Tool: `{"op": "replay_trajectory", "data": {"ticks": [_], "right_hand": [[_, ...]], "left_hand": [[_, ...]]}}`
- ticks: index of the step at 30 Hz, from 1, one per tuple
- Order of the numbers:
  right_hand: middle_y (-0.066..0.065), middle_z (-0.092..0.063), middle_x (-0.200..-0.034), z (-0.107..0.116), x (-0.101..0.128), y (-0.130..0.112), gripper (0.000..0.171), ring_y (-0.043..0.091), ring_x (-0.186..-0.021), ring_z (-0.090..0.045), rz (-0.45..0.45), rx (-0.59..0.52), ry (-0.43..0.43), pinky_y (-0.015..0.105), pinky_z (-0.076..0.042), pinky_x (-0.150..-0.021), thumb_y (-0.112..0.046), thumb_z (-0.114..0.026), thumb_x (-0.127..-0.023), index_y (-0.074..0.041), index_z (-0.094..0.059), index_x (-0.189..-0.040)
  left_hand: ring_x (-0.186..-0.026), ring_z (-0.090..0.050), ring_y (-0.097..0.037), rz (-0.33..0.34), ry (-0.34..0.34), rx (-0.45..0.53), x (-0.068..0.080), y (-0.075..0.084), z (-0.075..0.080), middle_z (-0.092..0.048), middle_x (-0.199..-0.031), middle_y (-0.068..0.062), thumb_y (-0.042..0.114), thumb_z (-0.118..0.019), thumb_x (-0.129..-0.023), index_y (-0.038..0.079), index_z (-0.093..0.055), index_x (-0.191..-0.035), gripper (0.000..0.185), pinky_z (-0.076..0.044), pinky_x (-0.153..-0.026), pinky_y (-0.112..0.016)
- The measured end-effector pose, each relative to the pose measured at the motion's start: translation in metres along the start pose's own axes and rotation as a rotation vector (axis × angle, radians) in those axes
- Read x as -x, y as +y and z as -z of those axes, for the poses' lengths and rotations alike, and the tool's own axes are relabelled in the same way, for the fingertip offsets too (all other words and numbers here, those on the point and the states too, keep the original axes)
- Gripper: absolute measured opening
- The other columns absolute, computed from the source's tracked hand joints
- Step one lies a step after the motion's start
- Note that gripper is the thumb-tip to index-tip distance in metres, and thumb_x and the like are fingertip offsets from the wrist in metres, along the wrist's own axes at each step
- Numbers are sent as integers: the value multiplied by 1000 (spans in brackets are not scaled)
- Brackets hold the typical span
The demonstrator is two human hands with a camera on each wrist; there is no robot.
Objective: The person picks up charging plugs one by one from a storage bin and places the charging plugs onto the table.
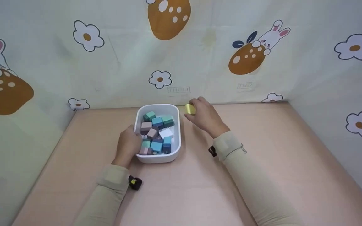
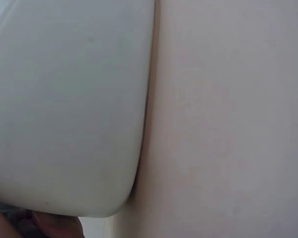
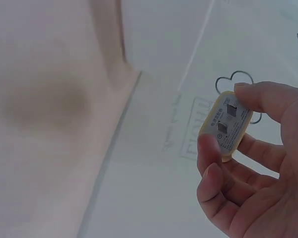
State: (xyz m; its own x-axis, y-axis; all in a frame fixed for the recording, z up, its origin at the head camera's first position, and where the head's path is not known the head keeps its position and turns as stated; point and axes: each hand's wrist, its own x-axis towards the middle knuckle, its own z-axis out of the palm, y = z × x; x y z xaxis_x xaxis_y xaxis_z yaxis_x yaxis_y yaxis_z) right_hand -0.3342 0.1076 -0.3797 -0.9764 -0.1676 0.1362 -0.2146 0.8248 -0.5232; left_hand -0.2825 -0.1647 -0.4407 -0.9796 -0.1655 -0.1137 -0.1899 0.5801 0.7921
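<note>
Right hand (image 1: 204, 117) pinches a yellow plug adapter (image 3: 225, 125) between thumb and fingers (image 3: 208, 148), held just right of the white tub's (image 1: 176, 147) far corner, prongs facing the wrist camera. Left hand (image 1: 129, 145) grips the tub's near-left rim, fingers curled over the edge; the tub stands on the bench (image 1: 262, 150), full of teal, blue, mauve and white adapters (image 1: 157, 133). Judgement: keep the pinch on the flat sides, not the prongs. Steady the tub throughout. Carry the adapter low, so a slip costs little.
</note>
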Motion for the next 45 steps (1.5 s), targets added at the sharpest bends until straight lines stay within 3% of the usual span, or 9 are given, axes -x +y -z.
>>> {"op": "replay_trajectory", "data": {"ticks": [11, 26, 33, 45], "right_hand": [[5, -55, -132, -15, 14, 31, 51, 24, -116, -59, -104, -65, 22, 41, -56, -105, -30, -81, -97, -14, -62, -141], [6, -57, -123, -32, 18, 44, 46, 25, -105, -61, -43, -48, 22, 40, -57, -94, -32, -82, -95, -11, -66, -132], [3, -57, -120, -34, 18, 44, 45, 24, -106, -60, -89, -54, -32, 41, -56, -94, -34, -81, -95, -14, -67, -132], [8, -61, -118, -34, 6, 62, 49, 26, -106, -61, -69, -62, -148, 41, -54, -95, -32, -84, -92, -10, -68, -132]], "left_hand": [[-143, -51, -44, 10, 7, -8, 0, 0, -2, -49, -158, -26, 10, -42, -111, -4, -41, -158, 49, -38, -119, -60], [-140, -55, -43, -30, 30, 2, -3, -5, -2, -53, -154, -27, 7, -42, -108, -6, -46, -154, 48, -39, -119, -61], [-143, -51, -45, -9, 20, 1, -2, -3, -1, -50, -157, -27, 9, -42, -110, -5, -43, -156, 49, -37, -119, -61], [-143, -51, -45, -2, 21, 2, -1, -1, -1, -50, -157, -28, 9, -43, -110, -5, -41, -158, 50, -39, -118, -60]]}}
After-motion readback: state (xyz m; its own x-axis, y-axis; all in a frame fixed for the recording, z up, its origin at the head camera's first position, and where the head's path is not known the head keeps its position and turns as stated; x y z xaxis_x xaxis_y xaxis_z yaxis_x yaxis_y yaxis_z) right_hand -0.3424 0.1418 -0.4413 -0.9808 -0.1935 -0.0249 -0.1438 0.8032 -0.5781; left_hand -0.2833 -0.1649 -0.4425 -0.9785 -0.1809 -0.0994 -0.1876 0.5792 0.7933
